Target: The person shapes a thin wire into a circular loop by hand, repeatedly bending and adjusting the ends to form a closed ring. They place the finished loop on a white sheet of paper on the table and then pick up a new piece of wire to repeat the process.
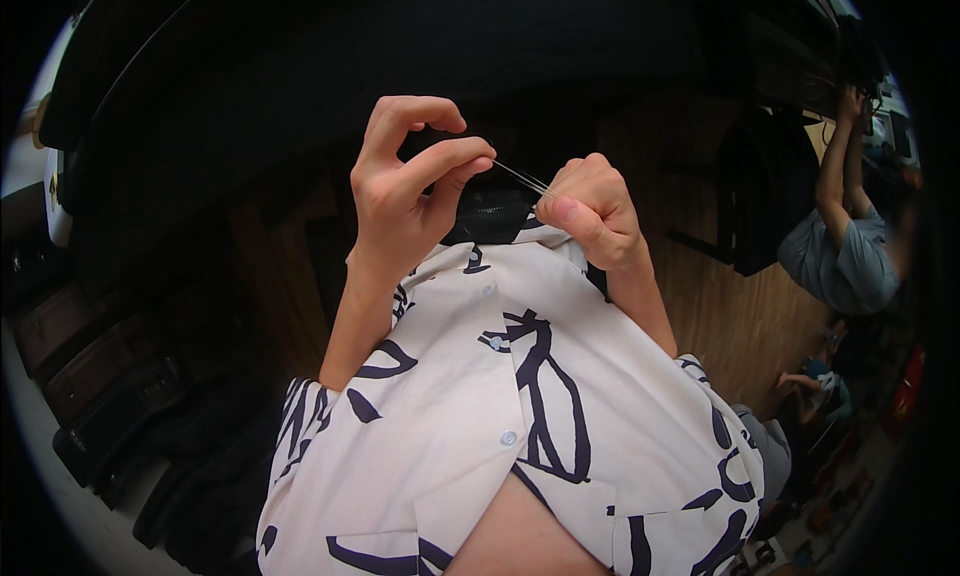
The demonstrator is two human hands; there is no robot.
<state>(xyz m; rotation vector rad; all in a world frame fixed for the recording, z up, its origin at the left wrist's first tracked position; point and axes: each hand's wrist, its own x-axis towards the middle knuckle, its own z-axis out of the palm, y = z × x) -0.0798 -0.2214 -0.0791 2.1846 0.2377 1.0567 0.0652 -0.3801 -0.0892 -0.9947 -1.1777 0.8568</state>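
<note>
Between my two hands, in front of my chest, run thin pale strands (520,177), stretched taut. Whether they are thread, string or wire I cannot make out. My left hand (400,181) pinches one end between thumb and index finger, its other fingers curled loosely above. My right hand (597,208) is closed like a fist, its thumb pressing the strands against the index finger. A black leather-like surface (490,214) with a stitched line shows just below the hands; what it belongs to is unclear.
A large dark surface (420,46) spans the area beyond my hands. To the right lie a wooden floor (755,321) and a dark chair (745,201). Another person in a grey top (840,251) reaches forward there. Dark cases (115,406) line the left.
</note>
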